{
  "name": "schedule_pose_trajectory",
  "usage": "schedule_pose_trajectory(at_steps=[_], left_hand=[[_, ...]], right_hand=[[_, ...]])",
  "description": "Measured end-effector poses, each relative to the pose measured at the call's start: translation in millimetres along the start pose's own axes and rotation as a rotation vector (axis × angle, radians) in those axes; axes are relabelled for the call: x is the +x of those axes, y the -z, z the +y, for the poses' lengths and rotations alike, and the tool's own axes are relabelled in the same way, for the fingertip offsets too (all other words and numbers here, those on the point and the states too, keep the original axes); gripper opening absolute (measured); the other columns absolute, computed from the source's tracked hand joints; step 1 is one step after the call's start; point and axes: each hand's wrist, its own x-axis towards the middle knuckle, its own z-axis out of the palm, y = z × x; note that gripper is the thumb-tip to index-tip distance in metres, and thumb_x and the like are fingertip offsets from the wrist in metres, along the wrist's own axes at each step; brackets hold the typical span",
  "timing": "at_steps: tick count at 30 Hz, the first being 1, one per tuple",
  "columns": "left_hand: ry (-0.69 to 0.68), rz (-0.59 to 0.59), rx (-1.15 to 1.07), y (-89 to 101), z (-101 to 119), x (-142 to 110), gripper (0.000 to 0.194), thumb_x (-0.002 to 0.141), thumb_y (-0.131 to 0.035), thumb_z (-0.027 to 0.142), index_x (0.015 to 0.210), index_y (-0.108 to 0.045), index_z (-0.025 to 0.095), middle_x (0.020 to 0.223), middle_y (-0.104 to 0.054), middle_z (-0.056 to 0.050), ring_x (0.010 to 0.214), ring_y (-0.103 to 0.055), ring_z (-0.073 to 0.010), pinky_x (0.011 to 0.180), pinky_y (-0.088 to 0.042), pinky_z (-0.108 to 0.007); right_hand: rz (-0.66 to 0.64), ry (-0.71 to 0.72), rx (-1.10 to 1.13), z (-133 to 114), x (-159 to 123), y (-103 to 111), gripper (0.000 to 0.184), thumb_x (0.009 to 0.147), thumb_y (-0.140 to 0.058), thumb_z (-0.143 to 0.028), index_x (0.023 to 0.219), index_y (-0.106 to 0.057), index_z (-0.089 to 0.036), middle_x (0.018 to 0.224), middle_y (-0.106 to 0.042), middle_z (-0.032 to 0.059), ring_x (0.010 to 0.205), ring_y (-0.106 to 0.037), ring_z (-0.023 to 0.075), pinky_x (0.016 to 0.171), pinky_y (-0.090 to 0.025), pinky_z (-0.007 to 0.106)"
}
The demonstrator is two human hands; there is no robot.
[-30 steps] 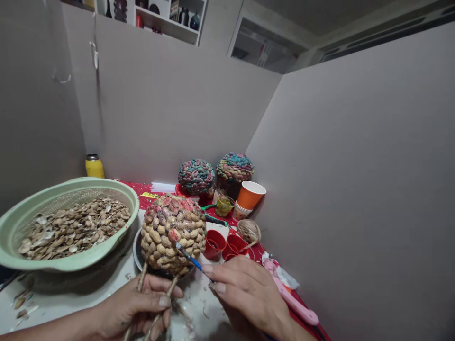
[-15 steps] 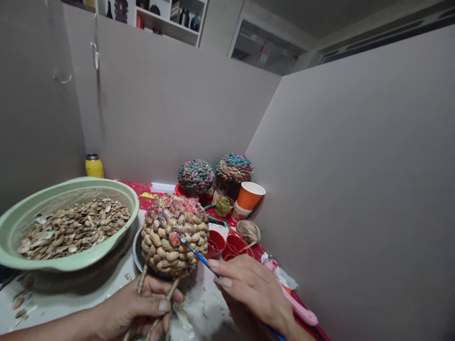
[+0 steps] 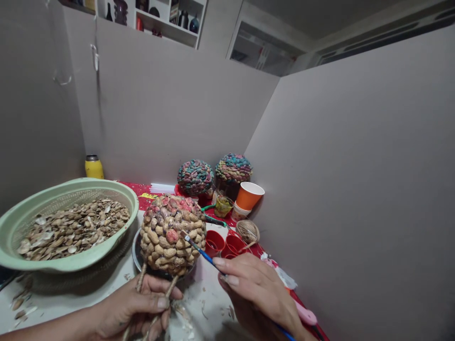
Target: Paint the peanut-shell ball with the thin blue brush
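In the middle sits a round ball covered in peanut shells [image 3: 167, 246], its top shells painted pink and purple and one shell on its front pinkish red. Two strands of twine [image 3: 171, 287] come down from its underside. My left hand [image 3: 147, 303] is closed around these strands, just below the ball. A blue paintbrush [image 3: 204, 255] is pinched in my right hand [image 3: 254, 289]. The brush tip is close to the front of the ball, right of the red shell; I cannot tell whether it touches. A dark round dish [image 3: 136, 253] lies beneath the ball.
On the left stands a green colander [image 3: 133, 208] of empty shell halves. Red cups [image 3: 214, 243], a twine ball [image 3: 248, 231] and an orange paper cup [image 3: 250, 195] sit to the right. Two colourful painted balls [image 3: 195, 176] are behind. Grey partitions [image 3: 337, 166] enclose the table.
My right hand has drawn the brush slightly to the right, off the red shell, which now shows more fully. My left hand keeps its hold on the twine.
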Motion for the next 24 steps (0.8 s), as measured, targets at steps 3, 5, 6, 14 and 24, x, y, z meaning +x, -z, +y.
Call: schedule_pose_trajectory(at_steps=[3,5,6,14,24], left_hand=[[-0.013,-0.009,0.005,-0.7,0.8,0.0,0.051,0.053,-0.103,0.043,0.092,-0.086,0.015,0.057,-0.075,-0.005,0.035,-0.056,-0.0081,0.037,-0.046,-0.016],[-0.017,-0.006,0.003,-0.9,1.9,-0.4,0.051,0.053,-0.104,0.043,0.091,-0.086,0.014,0.056,-0.075,-0.004,0.035,-0.056,-0.0076,0.038,-0.046,-0.016],[-0.016,0.002,-0.002,-0.9,2.5,-0.7,0.051,0.053,-0.104,0.043,0.092,-0.086,0.014,0.057,-0.075,-0.005,0.036,-0.056,-0.0077,0.038,-0.046,-0.016],[-0.033,0.019,-0.015,1.1,3.1,-1.2,0.050,0.055,-0.104,0.041,0.093,-0.086,0.013,0.059,-0.076,-0.006,0.038,-0.059,-0.0082,0.040,-0.047,-0.016],[-0.021,-0.027,0.007,3.8,1.0,0.1,0.047,0.059,-0.101,0.039,0.095,-0.084,0.013,0.059,-0.076,-0.005,0.036,-0.056,-0.0085,0.039,-0.043,-0.017]], right_hand=[[-0.021,0.047,0.003,4.5,2.4,-1.1,0.038,0.093,-0.065,-0.003,0.128,-0.064,-0.019,0.113,-0.084,0.0117,0.089,-0.083,0.0185,0.069,-0.066,0.029],[-0.028,0.057,-0.005,6.7,3.3,-1.5,0.037,0.093,-0.064,-0.002,0.127,-0.064,-0.017,0.111,-0.084,0.0126,0.090,-0.083,0.0182,0.070,-0.066,0.028],[-0.026,0.055,-0.011,7.3,3.1,-1.9,0.038,0.093,-0.064,-0.001,0.127,-0.063,-0.017,0.111,-0.084,0.0126,0.091,-0.083,0.0182,0.070,-0.066,0.028],[0.063,-0.005,-0.049,5.5,-3.4,-4.5,0.035,0.095,-0.067,-0.008,0.127,-0.065,-0.022,0.105,-0.085,0.0095,0.084,-0.084,0.0202,0.068,-0.067,0.031],[-0.008,-0.010,0.015,0.3,15.5,0.0,0.040,0.094,-0.062,-0.002,0.129,-0.063,-0.021,0.106,-0.085,0.0115,0.086,-0.084,0.0196,0.068,-0.066,0.027]])
